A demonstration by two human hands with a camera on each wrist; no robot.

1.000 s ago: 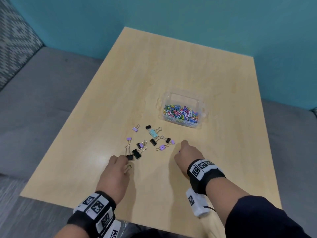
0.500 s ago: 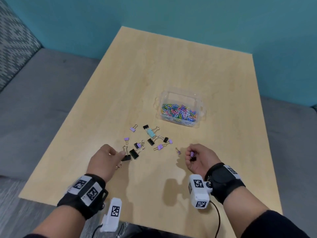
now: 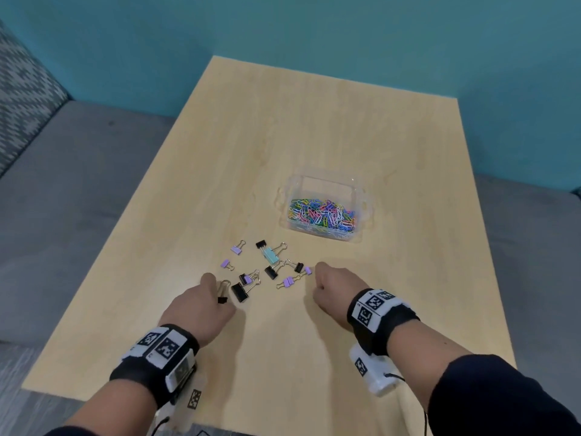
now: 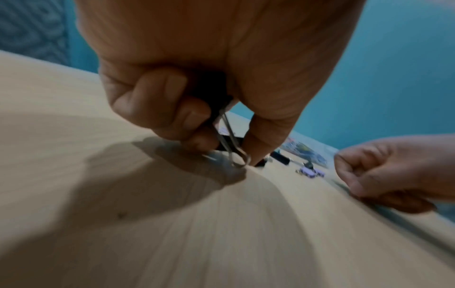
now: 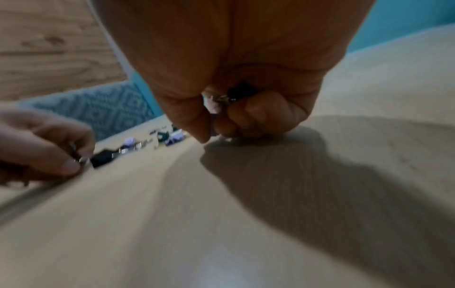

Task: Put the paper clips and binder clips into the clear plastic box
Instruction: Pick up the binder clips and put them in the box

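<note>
The clear plastic box [image 3: 328,179] stands right of the table's middle with a heap of coloured paper clips [image 3: 322,215] inside. Several binder clips, black [image 3: 239,292], purple [image 3: 287,281] and one mint [image 3: 270,254], lie scattered in front of it. My left hand [image 3: 217,297] [image 4: 229,150] pinches a black binder clip [image 3: 222,293] by its wire handles [image 4: 230,136] just above the table. My right hand [image 3: 320,278] [image 5: 216,126] is a downturned fist beside a purple clip [image 3: 307,270]. Small binder clips [image 5: 237,93] are curled inside its fingers, mostly hidden.
The wooden table [image 3: 283,136] is bare beyond the box and between my wrists. A grey couch [image 3: 78,184] runs along the left and right sides, and a teal wall [image 3: 314,33] stands behind. The table's near edge lies under my forearms.
My right hand turned from palm-up, showing a purple and a black clip, to a palm-down fist and moved left toward the pile. My left hand kept hold of the black clip.
</note>
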